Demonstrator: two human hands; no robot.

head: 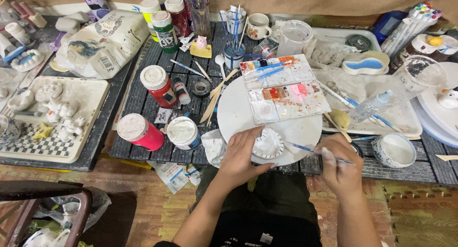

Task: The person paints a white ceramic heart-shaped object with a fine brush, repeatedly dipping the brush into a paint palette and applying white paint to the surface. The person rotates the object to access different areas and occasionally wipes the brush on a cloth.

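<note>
My left hand (241, 156) grips a small white clay dish with a scalloped rim (268, 143) at the near edge of a round white turntable (238, 111). My right hand (339, 165) holds a thin blue-handled paintbrush (305, 148), its tip pointing left toward the dish. A clear paint palette (284, 88) with red, pink, orange and blue patches lies across the back of the turntable.
Paint jars (157, 84) with white lids stand left of the turntable, one pink jar (140, 131) lying on its side. A tray of white clay figures (52, 115) sits far left. Brush cups (234, 51), a white tray (405, 115) and a patterned bowl (394, 150) crowd the right.
</note>
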